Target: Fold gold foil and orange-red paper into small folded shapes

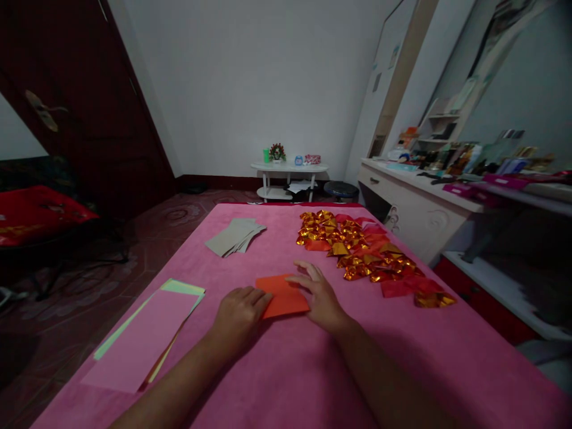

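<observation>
A sheet of orange paper (285,298), seemingly folded, lies in front of me on the pink cloth. My left hand (239,310) is closed at its left edge, fingers curled over the paper. Along the right edge rests my right hand (320,298), its fingers apart and stretched forward, one fingertip touching the top of the sheet. The right thumb is mostly hidden. To the left lies a stack of long coloured paper sheets (145,336), pink on top with green and yellow edges showing.
The pink-covered table (268,381) also holds a fanned pile of greyish paper pieces (235,235) and, at the right, many shiny gold and red foil pieces (357,247). A cluttered dresser (415,196) stands right; a small white table (290,168) stands beyond.
</observation>
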Available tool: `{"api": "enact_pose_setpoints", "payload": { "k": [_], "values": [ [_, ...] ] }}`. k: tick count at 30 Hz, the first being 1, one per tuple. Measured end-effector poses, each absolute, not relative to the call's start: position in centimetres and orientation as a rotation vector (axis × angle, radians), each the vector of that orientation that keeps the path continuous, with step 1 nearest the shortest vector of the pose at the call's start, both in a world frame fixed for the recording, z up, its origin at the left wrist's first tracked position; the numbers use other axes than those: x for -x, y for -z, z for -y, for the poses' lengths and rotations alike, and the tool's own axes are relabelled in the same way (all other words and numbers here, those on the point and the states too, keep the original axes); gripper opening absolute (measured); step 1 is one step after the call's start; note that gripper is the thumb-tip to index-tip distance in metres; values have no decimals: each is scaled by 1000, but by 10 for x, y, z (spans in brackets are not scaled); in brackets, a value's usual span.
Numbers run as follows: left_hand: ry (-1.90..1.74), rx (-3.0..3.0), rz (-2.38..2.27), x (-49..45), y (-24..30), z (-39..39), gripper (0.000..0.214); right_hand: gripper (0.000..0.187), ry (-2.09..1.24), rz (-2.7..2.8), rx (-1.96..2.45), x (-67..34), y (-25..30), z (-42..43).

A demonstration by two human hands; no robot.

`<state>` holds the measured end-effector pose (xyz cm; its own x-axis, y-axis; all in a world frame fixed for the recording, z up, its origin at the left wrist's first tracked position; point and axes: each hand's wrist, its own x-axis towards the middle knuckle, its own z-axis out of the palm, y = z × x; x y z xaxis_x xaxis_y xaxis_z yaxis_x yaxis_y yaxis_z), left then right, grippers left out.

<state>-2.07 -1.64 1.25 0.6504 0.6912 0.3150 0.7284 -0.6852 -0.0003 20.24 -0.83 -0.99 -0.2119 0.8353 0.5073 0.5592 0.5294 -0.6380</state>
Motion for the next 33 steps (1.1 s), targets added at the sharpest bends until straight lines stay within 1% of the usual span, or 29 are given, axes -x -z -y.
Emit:
{"api": "enact_pose_setpoints", "payload": {
  "k": [2, 4, 6, 9, 10, 11, 13, 16, 20, 25, 26, 28, 30, 31, 33],
  "values": [
    [450, 2731, 1189, 19, -15, 14, 31, 39, -343, 1981, 1108, -206, 9, 8],
    [515, 2784, 1232, 18, -12, 13, 33, 34, -389, 2046, 1065, -207, 11, 6],
    [657, 2893, 1278, 20, -7, 12, 33, 28, -494, 2069, 1045, -207, 14, 3],
    [943, 3032, 1401, 22, 0, 13, 20, 19, -653, 2003, 1088, -205, 15, 1],
    [1028, 3045, 1476, 23, 1, 13, 20, 16, -695, 1973, 1112, -204, 15, 1],
    [1102, 3042, 1566, 23, 2, 12, 24, 14, -733, 1947, 1138, -204, 14, 1],
    [1237, 3015, 1735, 23, 2, 10, 35, 17, -781, 1897, 1185, -203, 14, -1],
    [1383, 2944, 1844, 22, 4, 3, 36, 24, -748, 1828, 1248, -201, 18, -7],
    [1277, 2779, 1922, 21, 6, -9, 28, 27, -550, 1801, 1398, -195, 23, -15],
    [948, 2621, 2130, 18, 2, -20, 21, 13, -324, 1803, 1763, -185, 17, -19],
    [873, 2606, 2167, 17, 0, -22, 21, 12, -294, 1808, 1812, -183, 15, -20],
    [756, 2586, 2213, 15, -3, -24, 24, 25, -263, 1789, 1873, -180, 12, -22],
    [716, 2592, 2231, 14, -4, -27, 28, 37, -291, 1743, 1907, -178, 11, -23],
    [728, 2613, 2227, 13, -2, -28, 29, 40, -324, 1713, 1921, -177, 12, -23],
    [830, 2661, 2203, 13, 3, -30, 27, 37, -401, 1633, 1930, -175, 14, -23]
  ]
}}
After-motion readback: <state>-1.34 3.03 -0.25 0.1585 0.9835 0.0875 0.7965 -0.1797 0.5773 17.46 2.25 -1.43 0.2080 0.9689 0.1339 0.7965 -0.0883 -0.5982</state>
